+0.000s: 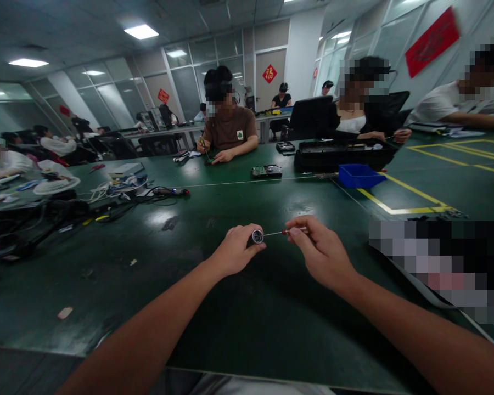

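Note:
Just above the green tabletop [247,323], my left hand [239,249] is closed around a small dark cylindrical part [257,236]. Its round, silver-rimmed end faces me, and the rest is hidden by my fingers. My right hand [323,247] pinches the reddish handle of a screwdriver [286,232]. The thin metal shaft points left and its tip meets the side of the cylindrical part; whether it sits in a screw is too small to tell.
Ahead lie a hard drive [267,171], a blue bin [361,176] and a long black casing [346,155]. Tangled cables [33,225] cover the left side. A pixelated item [444,269] lies at right. Co-workers sit across the table, one in a brown shirt [230,129].

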Motion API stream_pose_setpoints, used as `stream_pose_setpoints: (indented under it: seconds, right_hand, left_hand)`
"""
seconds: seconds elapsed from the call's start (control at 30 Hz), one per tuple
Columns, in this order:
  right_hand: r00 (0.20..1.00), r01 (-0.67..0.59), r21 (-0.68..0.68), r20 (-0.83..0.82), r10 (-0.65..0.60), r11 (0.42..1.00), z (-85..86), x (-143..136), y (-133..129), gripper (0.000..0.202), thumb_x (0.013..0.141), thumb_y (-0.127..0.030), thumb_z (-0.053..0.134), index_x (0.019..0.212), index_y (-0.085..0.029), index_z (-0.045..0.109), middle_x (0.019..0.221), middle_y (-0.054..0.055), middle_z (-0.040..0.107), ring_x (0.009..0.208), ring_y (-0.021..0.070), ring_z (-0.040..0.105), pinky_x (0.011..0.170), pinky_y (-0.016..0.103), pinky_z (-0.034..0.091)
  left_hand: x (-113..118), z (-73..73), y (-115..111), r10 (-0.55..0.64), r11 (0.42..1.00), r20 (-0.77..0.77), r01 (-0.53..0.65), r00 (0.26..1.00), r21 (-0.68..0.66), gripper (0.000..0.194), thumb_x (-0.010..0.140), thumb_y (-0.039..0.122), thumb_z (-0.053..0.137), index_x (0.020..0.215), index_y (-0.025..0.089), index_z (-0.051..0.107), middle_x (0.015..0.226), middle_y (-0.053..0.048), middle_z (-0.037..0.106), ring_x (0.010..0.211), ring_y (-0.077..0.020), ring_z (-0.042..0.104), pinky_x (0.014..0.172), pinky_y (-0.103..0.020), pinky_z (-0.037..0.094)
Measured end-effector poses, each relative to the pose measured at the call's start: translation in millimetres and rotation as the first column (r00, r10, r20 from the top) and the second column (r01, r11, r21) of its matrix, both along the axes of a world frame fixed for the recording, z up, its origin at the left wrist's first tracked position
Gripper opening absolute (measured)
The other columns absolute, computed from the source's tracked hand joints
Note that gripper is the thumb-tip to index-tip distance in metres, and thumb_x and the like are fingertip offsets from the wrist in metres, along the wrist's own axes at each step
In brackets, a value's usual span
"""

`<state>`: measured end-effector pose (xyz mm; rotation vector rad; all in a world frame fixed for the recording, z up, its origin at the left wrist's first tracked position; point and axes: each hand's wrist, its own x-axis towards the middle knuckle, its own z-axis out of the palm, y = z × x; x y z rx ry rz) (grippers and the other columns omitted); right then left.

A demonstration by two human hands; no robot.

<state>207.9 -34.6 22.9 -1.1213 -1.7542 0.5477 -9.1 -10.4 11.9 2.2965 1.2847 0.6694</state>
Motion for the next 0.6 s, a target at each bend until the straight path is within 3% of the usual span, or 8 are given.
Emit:
stream_pose_setpoints:
  seconds: [0.17, 0.27, 0.33, 0.47, 0.53, 0.6]
  right_hand:
    - [0.996, 0.056, -0.015, 0.069, -0.054, 0.998, 1.7, -1.5, -1.4, 0.031, 0.099, -0.045, 0.045, 0.086, -0.024, 0.064, 0.060, -0.002, 0.060, 0.051, 0.0159, 0.055, 0.050, 0.030, 0.037]
    - [0.997, 0.063, 0.007, 0.037, -0.063, 0.998, -0.1, -3.1, -2.4, 0.025, 0.099, -0.042, 0.045, 0.096, -0.024, 0.062, 0.070, 0.000, 0.064, 0.055, 0.0160, 0.056, 0.052, 0.031, 0.038]
    - [0.997, 0.054, 0.001, -0.049, -0.054, 0.999, -2.9, -4.6, -1.9, 0.018, 0.097, -0.038, 0.049, 0.104, -0.024, 0.058, 0.082, 0.003, 0.068, 0.066, 0.0181, 0.062, 0.060, 0.032, 0.044]
    - [0.973, 0.003, -0.080, -0.231, -0.021, 0.997, -7.9, -6.3, 4.0, 0.018, 0.093, -0.040, 0.058, 0.097, -0.022, 0.060, 0.085, 0.004, 0.068, 0.077, 0.0207, 0.065, 0.071, 0.036, 0.050]
    - [0.926, -0.053, -0.154, -0.377, -0.010, 0.987, -8.1, -5.3, 9.5, 0.023, 0.092, -0.044, 0.059, 0.095, -0.022, 0.062, 0.083, 0.004, 0.068, 0.077, 0.0203, 0.065, 0.074, 0.038, 0.052]
    - [0.828, -0.149, -0.274, -0.559, -0.031, 0.950, -6.9, -2.9, 15.6, 0.026, 0.091, -0.047, 0.058, 0.089, -0.021, 0.063, 0.077, 0.003, 0.065, 0.071, 0.0190, 0.063, 0.072, 0.038, 0.053]
  left_hand:
    - [2.2, -1.8, 0.4, -0.004, 1.000, -0.040, 0.004, 0.999, 0.006, 0.013, 0.090, 0.029, 0.063, 0.101, 0.024, 0.057, 0.098, -0.001, 0.064, 0.095, -0.0222, 0.056, 0.092, -0.041, 0.041]
    - [2.8, -0.9, -0.1, -0.006, 1.000, -0.038, 0.005, 0.999, -0.001, 0.013, 0.090, 0.030, 0.062, 0.100, 0.023, 0.057, 0.098, -0.002, 0.063, 0.095, -0.0222, 0.056, 0.093, -0.042, 0.042]
    - [2.9, 0.5, -1.0, 0.013, 1.000, -0.022, -0.014, 1.000, -0.008, 0.013, 0.091, 0.031, 0.061, 0.101, 0.023, 0.057, 0.097, -0.002, 0.063, 0.094, -0.0221, 0.056, 0.092, -0.042, 0.042]
    - [2.5, 2.6, -3.0, 0.074, 0.997, -0.003, -0.074, 0.997, -0.014, 0.014, 0.092, 0.032, 0.060, 0.102, 0.024, 0.057, 0.096, -0.002, 0.062, 0.093, -0.0224, 0.056, 0.090, -0.041, 0.043]
    - [1.1, 2.7, -2.4, 0.047, 0.998, 0.001, -0.047, 0.999, 0.045, 0.014, 0.092, 0.032, 0.060, 0.104, 0.024, 0.057, 0.099, -0.002, 0.062, 0.095, -0.0221, 0.056, 0.092, -0.041, 0.042]
    - [-1.8, 2.2, 0.3, 0.019, 0.993, -0.018, -0.016, 1.000, 0.118, 0.014, 0.092, 0.030, 0.060, 0.104, 0.023, 0.057, 0.102, -0.002, 0.063, 0.097, -0.0217, 0.056, 0.097, -0.042, 0.040]
